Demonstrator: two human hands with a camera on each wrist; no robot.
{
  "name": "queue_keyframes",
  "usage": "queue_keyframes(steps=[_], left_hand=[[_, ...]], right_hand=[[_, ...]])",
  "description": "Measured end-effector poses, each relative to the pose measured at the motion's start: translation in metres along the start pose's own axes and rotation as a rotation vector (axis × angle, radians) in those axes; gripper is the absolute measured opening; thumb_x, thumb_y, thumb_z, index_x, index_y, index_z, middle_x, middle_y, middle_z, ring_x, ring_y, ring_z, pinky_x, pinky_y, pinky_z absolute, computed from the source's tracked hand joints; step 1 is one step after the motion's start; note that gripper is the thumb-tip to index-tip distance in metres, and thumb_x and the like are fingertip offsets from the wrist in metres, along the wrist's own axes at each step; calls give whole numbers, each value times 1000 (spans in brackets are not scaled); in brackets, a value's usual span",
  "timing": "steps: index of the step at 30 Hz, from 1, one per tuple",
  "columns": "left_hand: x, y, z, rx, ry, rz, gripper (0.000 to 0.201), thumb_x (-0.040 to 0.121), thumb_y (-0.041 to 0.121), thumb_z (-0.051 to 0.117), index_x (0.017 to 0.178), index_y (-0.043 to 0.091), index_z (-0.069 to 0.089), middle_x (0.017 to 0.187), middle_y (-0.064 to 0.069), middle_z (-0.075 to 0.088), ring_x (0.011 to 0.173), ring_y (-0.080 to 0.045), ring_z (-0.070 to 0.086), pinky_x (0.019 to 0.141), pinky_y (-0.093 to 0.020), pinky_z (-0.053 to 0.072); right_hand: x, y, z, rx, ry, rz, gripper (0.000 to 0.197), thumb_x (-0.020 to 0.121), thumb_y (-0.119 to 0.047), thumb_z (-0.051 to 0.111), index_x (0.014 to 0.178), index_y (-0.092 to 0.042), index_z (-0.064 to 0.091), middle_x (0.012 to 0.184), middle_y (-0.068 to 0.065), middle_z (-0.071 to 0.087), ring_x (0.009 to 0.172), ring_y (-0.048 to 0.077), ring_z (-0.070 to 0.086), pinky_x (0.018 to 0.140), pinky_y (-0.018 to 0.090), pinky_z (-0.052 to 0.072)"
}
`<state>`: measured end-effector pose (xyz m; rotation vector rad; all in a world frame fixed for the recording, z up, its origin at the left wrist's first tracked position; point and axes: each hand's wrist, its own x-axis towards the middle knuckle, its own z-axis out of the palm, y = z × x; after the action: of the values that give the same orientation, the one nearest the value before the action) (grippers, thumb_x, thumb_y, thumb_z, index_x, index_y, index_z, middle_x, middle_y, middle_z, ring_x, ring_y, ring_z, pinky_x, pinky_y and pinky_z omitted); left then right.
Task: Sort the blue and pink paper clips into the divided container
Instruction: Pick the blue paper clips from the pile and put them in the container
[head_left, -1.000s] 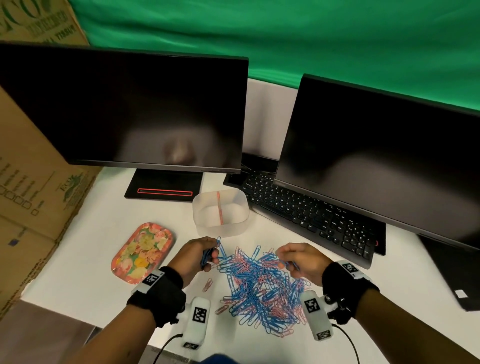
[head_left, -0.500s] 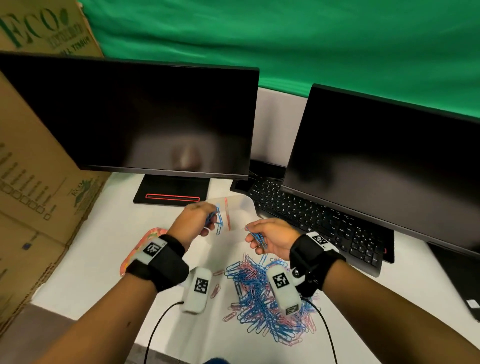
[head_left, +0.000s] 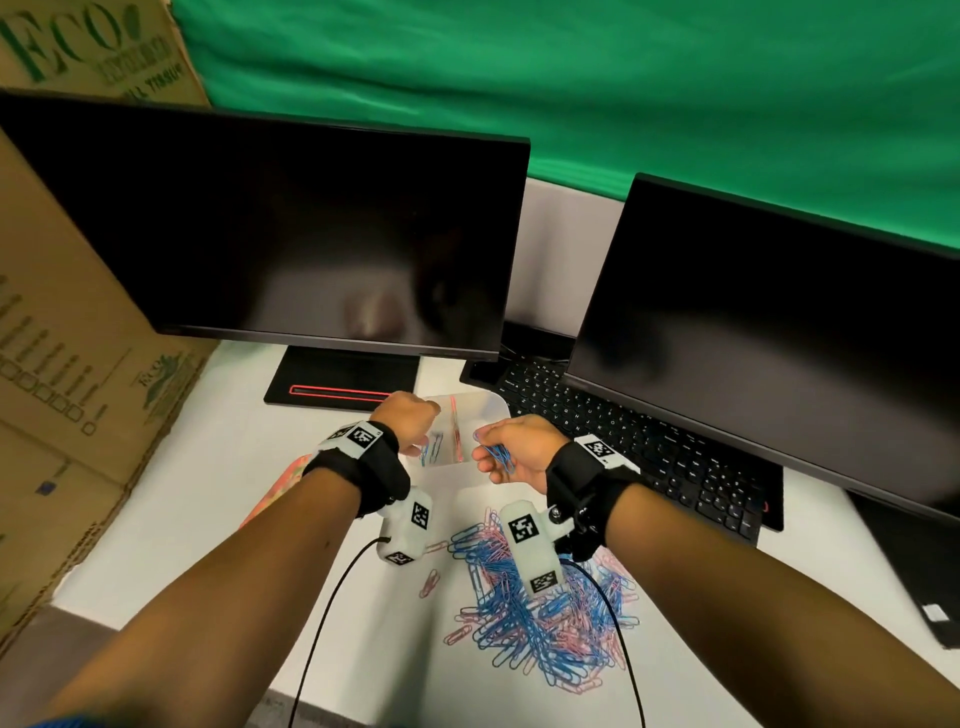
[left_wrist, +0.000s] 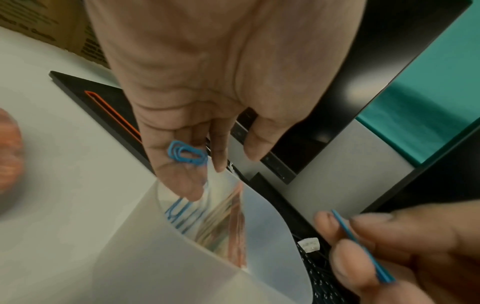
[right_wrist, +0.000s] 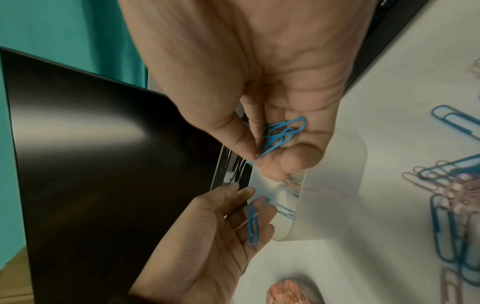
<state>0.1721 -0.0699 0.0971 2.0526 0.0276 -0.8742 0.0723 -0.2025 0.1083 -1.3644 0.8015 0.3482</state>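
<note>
Both hands are up over the divided container (head_left: 480, 410), which sits on the white desk (head_left: 171, 525) just in front of the keyboard (head_left: 639, 447). The left hand (head_left: 408, 421) has its fingers loosely spread, one blue clip (left_wrist: 187, 153) lying on them; more blue clips (left_wrist: 179, 214) lie in the left compartment below. The right hand (head_left: 511, 452) pinches a small bunch of blue clips (right_wrist: 281, 133). The mixed blue and pink pile (head_left: 545, 608) waits nearer, by the right wrist.
</note>
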Motion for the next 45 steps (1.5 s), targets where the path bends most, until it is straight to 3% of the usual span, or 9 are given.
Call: queue_keyframes(steps=[4,12,16,21,24,29,33,40,45], left_hand=[[-2,-6,-11,-79,24,27,27,95,13,46,120,5,55,112,-18,57,97,-34,63,78,-36,53],[-23,-37,-25,-172,134,109,19,89,8,43,98,12,60,96,-5,60,76,-24,60,59,-27,44],[-34,-69,-22,-144,98,62,17,89,6,47,95,11,62,87,-8,61,65,-20,55,52,-24,36],[-42,-103,-7,114,50,166,14,84,10,57,80,20,66,75,-3,68,63,-17,61,52,-18,42],[-47,-115,11,358,12,266,13,82,15,63,79,27,64,76,8,66,67,-8,59,57,-6,38],[-53,-120,48,491,-102,371,15,81,14,60,80,28,64,71,11,63,63,-4,58,62,-12,42],[-61,-119,77,561,-183,509,16,76,18,58,80,32,64,71,17,59,65,1,53,70,-21,46],[-66,-135,113,916,-283,794,36,81,27,51,116,33,58,121,8,53,110,-15,53,91,-30,47],[-57,-142,114,948,-232,831,20,75,27,54,93,34,60,104,10,56,93,-17,61,71,-29,50]], right_hand=[[4,-7,7,-25,-17,-1,18,93,1,49,77,-4,55,67,14,53,55,20,48,49,27,40],[32,-23,35,-85,-11,1,11,84,-1,57,74,-5,55,72,16,55,60,25,57,57,35,53],[49,-19,34,-106,-35,-83,18,72,-9,70,84,-19,61,89,8,60,80,23,60,78,36,55],[33,-6,17,-287,45,-307,25,81,-2,64,104,-9,69,81,1,64,76,13,57,77,25,46],[9,27,-10,-509,76,-383,27,85,-2,56,104,-14,70,99,2,70,90,15,64,79,23,49],[-26,109,-60,-735,133,-354,21,86,-13,56,81,-29,68,80,-7,71,75,9,65,74,25,55],[-53,162,-88,-850,159,-373,17,85,-17,55,80,-28,65,70,-16,60,65,3,53,66,20,42],[-82,222,-89,-1041,133,-468,26,84,-39,40,98,-28,59,101,-12,60,93,12,59,79,26,48],[-80,245,-71,-1175,109,-590,23,77,-39,54,99,-32,55,97,-7,58,88,16,61,72,23,52]])
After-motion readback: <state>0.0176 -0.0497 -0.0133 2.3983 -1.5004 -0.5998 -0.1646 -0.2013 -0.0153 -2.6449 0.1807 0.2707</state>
